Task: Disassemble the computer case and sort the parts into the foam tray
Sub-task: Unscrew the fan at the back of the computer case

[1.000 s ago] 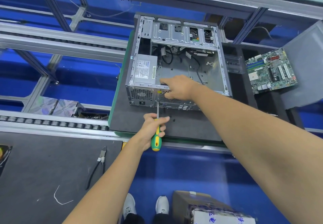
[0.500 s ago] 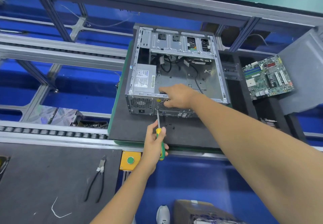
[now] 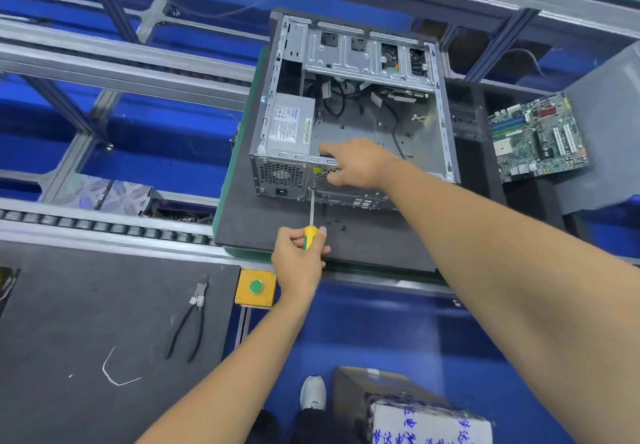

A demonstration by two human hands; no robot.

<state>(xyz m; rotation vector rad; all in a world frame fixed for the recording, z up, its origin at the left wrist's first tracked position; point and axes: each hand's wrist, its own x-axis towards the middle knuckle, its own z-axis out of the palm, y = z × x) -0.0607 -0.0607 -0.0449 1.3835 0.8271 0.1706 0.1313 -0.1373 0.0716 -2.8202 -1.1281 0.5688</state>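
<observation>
Working at frame centre, we see the computer case (image 3: 353, 111) lying open-side-up, our right hand (image 3: 356, 164) curled over its near rim. Below it, our left hand (image 3: 299, 258) grips the screwdriver (image 3: 311, 221), shaft pointing up-frame into the rear panel.

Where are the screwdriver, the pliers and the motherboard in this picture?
screwdriver (image 3: 311, 210): head view, on its metal shaft below the case's rear panel.
pliers (image 3: 199, 294): head view, on the joint near the taped part.
motherboard (image 3: 538, 138): head view, on the middle of the green board.
</observation>
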